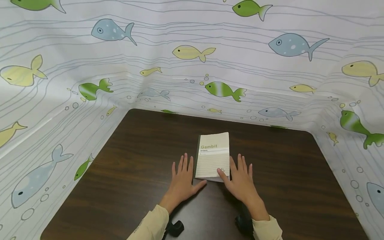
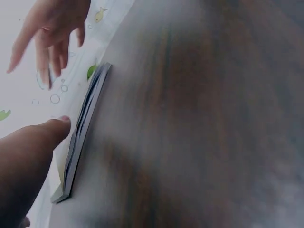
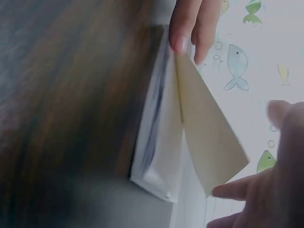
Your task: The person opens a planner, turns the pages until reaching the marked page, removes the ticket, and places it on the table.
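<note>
A cream notebook (image 1: 213,160) with "Gambit" printed on its cover and a dark spine lies on the brown table. My left hand (image 1: 181,183) is beside its spine edge, fingers straight and thumb spread toward the bottom edge. At the opposite side is my right hand (image 1: 241,183), fingers extended, its thumb over the cover's lower right corner. The right wrist view shows the front cover (image 3: 211,128) tilted up from the pages (image 3: 164,147), with a right fingertip right at its corner. Left fingers (image 3: 186,23) reach to the notebook's far end there.
Dark wood-grain table (image 1: 144,146) surrounds the notebook. A white sheet (image 1: 186,16) printed with fish stands around the back and sides. Black straps (image 1: 175,229) show at both wrists, below cream sleeves (image 1: 151,223).
</note>
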`<state>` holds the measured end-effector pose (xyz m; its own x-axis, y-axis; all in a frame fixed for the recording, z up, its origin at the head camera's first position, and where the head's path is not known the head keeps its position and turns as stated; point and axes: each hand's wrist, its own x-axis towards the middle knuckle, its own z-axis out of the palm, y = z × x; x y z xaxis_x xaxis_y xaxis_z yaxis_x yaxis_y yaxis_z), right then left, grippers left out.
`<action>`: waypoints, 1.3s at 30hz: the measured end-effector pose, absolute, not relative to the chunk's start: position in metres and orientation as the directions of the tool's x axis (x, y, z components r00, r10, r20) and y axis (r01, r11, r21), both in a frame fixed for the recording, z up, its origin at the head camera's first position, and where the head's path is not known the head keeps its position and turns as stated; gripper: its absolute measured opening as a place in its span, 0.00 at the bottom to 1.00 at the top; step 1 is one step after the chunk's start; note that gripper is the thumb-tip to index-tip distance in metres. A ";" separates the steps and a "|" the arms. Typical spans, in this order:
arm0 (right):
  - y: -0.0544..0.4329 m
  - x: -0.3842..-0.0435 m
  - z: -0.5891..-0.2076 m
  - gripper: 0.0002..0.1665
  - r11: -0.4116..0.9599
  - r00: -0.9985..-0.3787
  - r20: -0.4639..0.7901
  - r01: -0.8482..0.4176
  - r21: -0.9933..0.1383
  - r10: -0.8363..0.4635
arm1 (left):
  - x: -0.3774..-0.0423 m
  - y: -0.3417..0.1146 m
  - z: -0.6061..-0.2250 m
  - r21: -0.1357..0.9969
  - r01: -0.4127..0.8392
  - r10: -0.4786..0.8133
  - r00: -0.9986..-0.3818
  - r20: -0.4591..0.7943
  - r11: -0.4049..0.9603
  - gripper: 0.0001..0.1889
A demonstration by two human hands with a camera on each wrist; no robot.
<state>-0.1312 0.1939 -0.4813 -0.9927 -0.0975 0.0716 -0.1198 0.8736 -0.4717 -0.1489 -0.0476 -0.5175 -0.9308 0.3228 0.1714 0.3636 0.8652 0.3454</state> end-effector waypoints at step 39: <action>0.180 -0.128 -0.505 0.42 0.838 -0.972 0.013 -0.208 -0.505 -0.234 | -0.154 -0.072 -0.529 0.458 0.395 0.219 -0.894 0.390 0.797 0.30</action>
